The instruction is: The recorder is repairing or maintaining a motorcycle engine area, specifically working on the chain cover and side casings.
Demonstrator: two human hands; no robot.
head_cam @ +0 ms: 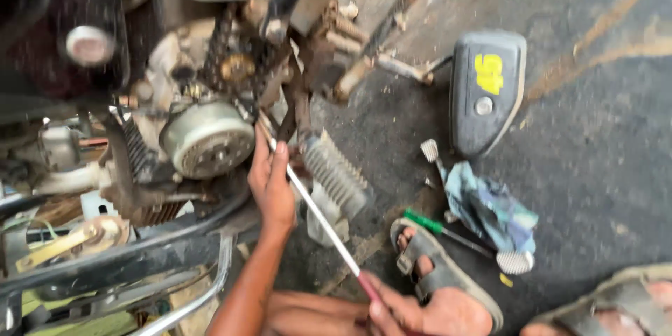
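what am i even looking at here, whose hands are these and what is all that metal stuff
This is one picture from a camera worn on a person's head, looking down at their own bare hands. They crouch beside a motorcycle engine with its chain exposed. The right hand grips the red handle of a long screwdriver; the left hand steadies its shaft near the tip by the engine. On the floor lie a grey cover, a blue rag and a green-handled screwdriver. A sandalled foot rests nearby.
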